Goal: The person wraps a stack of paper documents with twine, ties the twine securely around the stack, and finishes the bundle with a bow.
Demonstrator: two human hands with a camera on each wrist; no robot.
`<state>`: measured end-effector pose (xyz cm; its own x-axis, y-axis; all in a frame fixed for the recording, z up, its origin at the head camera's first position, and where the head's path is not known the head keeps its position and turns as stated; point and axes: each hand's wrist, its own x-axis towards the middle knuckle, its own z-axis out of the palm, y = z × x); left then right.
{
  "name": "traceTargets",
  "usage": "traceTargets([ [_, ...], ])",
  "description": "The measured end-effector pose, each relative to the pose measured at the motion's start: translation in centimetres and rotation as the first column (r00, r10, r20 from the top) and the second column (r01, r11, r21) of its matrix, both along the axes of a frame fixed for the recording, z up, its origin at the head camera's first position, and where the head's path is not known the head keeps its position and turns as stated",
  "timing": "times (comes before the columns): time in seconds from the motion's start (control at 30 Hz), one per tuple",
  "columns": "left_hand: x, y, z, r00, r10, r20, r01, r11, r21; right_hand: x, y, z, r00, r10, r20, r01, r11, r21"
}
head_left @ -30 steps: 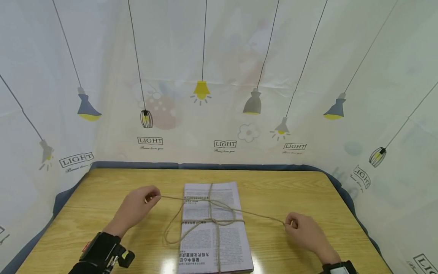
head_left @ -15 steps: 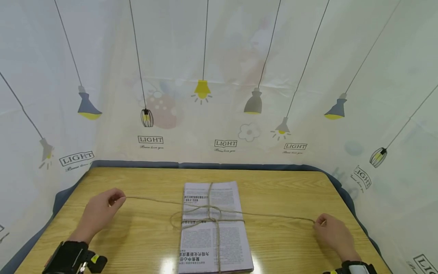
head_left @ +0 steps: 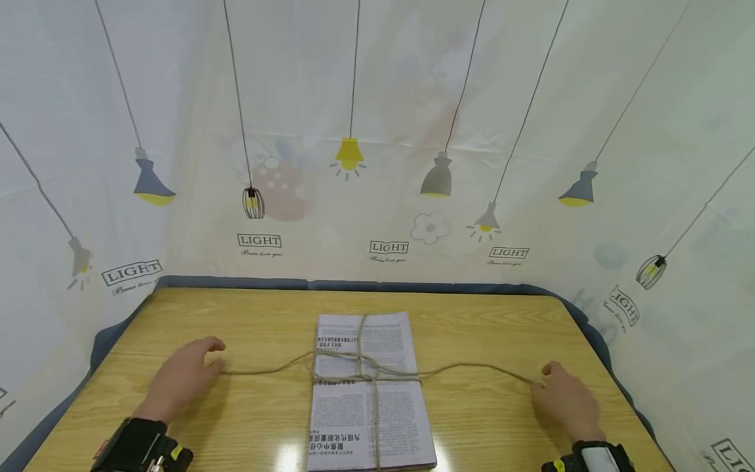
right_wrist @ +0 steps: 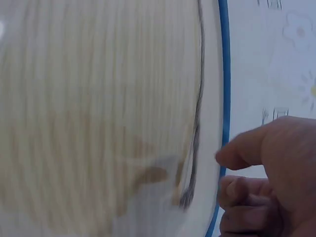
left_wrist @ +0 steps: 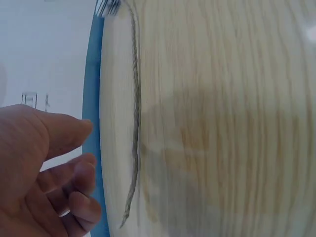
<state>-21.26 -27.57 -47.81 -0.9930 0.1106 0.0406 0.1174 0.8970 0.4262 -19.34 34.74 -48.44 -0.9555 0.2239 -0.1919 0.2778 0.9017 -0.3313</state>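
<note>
A stack of newspapers lies in the middle of the table in the head view, with brown twine crossed and knotted around it. One loose tail of the twine runs toward my left hand; its end lies free, beside relaxed fingers with thumb and forefinger apart. The other tail of the twine stretches toward my right hand. There too the end is clear of the thumb and forefinger, which stand apart with nothing between them.
The wood-grain table carries the stack. Behind and around it hangs a white curtain printed with lamps, with a blue band along the table's far edge. Black camera straps sit on both wrists.
Both hands first moved outward, pulling the twine taut and drawing its loops in. Now both have let go, and the tails have slackened and dropped toward the table.
</note>
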Motion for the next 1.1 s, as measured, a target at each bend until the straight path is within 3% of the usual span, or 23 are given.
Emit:
traceTargets([
  [0.07,-0.2,1.4,0.0,1.0,-0.026,-0.015,0.026,1.0,0.001,-0.5,-1.9,0.1,0.996,0.036,-0.079,-0.036,0.999,-0.002],
  [0.13,-0.5,3.2,-0.1,0.997,-0.062,-0.037,0.063,0.998,0.021,-1.1,-4.5,0.1,0.976,0.101,-0.194,-0.102,0.995,0.005],
  [0.27,-1.4,7.1,-0.8,0.991,-0.124,-0.057,0.127,0.991,0.048,-2.1,-11.1,0.3,0.888,0.273,-0.371,-0.282,0.959,0.029],
  [0.43,-2.3,10.4,-1.9,0.991,-0.121,-0.063,0.125,0.99,0.072,-2.8,-18.0,0.4,0.778,0.47,-0.417,-0.483,0.872,0.081],
  [0.53,-2.4,11.5,-2.3,0.995,-0.102,-0.017,0.103,0.986,0.133,-2.9,-19.9,0.2,0.74,0.534,-0.408,-0.542,0.834,0.108],
  [0.67,-2.4,12.4,-2.3,0.994,-0.108,0.013,0.103,0.976,0.194,-3.2,-20.7,-0.6,0.74,0.549,-0.389,-0.562,0.822,0.09],
  [0.83,-2.4,12.8,-2.0,0.993,-0.115,-0.003,0.112,0.969,0.221,-3.5,-20.8,-1.5,0.743,0.549,-0.382,-0.571,0.818,0.065],
  [1.0,-2.4,12.9,-1.6,0.992,-0.122,-0.03,0.126,0.955,0.269,-3.3,-20.7,-1.1,0.741,0.546,-0.392,-0.59,0.807,0.007],
  [1.1,-2.5,12.9,-1.1,0.99,-0.134,-0.038,0.14,0.944,0.298,-3.0,-20.5,-0.3,0.751,0.525,-0.4,-0.593,0.803,-0.059],
])
